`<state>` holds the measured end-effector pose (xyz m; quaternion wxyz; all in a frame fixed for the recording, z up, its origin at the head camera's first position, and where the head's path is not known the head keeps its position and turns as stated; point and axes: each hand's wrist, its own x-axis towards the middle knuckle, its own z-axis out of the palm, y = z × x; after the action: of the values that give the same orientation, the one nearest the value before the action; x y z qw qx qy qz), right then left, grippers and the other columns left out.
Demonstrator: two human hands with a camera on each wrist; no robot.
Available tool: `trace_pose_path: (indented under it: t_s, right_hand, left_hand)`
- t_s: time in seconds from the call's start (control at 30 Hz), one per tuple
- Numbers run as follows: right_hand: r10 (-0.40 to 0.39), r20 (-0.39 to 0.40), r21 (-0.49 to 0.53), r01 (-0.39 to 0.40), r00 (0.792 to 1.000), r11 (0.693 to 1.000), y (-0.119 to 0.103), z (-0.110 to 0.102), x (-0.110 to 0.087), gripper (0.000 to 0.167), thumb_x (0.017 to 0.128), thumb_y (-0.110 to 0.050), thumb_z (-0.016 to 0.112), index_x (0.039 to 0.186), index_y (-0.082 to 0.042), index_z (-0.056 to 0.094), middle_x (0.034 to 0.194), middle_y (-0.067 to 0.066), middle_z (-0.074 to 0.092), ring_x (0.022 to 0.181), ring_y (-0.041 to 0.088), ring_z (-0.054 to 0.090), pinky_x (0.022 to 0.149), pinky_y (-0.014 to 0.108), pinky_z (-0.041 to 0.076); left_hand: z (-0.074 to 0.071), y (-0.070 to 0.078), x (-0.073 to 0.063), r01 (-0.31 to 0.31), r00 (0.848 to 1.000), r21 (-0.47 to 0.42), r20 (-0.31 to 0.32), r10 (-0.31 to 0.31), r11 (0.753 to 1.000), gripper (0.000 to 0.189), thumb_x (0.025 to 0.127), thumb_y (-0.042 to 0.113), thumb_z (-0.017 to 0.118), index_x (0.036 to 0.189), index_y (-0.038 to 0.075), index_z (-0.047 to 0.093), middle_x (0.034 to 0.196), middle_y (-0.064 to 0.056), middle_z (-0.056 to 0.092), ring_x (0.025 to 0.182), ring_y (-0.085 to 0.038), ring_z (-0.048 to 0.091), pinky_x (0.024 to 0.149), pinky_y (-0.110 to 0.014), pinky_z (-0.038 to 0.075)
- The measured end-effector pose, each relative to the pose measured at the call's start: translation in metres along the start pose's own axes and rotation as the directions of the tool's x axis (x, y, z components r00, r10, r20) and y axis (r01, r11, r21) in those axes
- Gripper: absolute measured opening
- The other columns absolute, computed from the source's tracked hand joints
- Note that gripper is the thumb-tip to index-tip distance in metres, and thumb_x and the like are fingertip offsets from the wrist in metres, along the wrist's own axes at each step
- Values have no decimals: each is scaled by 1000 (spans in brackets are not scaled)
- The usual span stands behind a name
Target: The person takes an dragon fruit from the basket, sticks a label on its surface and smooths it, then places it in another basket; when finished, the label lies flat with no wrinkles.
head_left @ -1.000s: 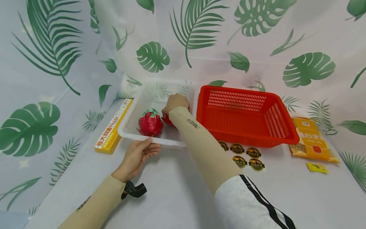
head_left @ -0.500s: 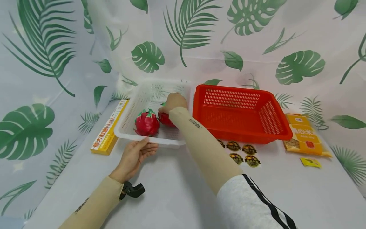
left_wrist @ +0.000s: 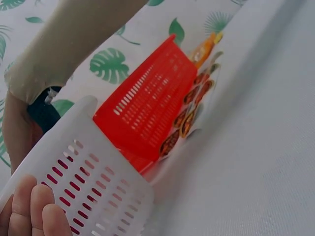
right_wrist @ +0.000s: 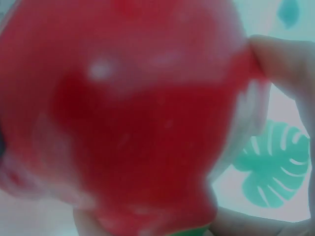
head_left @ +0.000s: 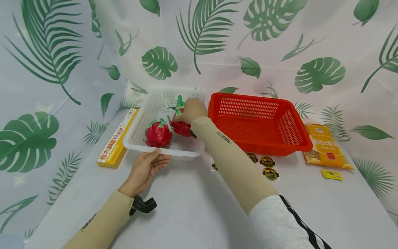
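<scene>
My right hand [head_left: 194,110] grips a red dragon fruit [head_left: 181,128] with green-tipped scales, tilted inside the white basket [head_left: 136,148]. That dragon fruit [right_wrist: 147,123] fills most of the right wrist view, with fingers [right_wrist: 283,61] around its side. A second dragon fruit [head_left: 158,134] sits beside it, at the front left of the basket. At the front rim, my left hand [head_left: 145,171] pinches the basket, its thumb on top and its fingers below. The left wrist view has those fingers [left_wrist: 40,206] against the slotted white wall [left_wrist: 93,182].
A red basket [head_left: 264,149] stands directly right of the white one. Left of the white basket lies a yellow pasta box [head_left: 116,141]. Round black-and-gold stickers [head_left: 270,173] lie in front of the red basket. A yellow grain bag [head_left: 326,148] and a small yellow packet [head_left: 331,175] are farther right.
The gripped dragon fruit has been tipped up and raised, its green tips now showing. My right hand has turned with it, while the left hand stays at the rim.
</scene>
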<state>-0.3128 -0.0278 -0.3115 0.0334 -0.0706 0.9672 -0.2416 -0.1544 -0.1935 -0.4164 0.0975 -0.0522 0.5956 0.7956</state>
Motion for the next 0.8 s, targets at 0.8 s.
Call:
trace_pose_path:
  t_s: [0.8]
  right_hand:
    - [-286, 2, 55, 285, 958, 957, 34, -70, -74, 59, 75, -41, 92, 120, -11, 68, 108, 3, 72, 102, 21, 62, 82, 35, 63]
  left_hand:
    - [5, 2, -4, 9, 1000, 6, -19, -9, 1000, 43, 112, 31, 47, 135, -5, 48, 97, 8, 79, 99, -12, 77, 91, -23, 61]
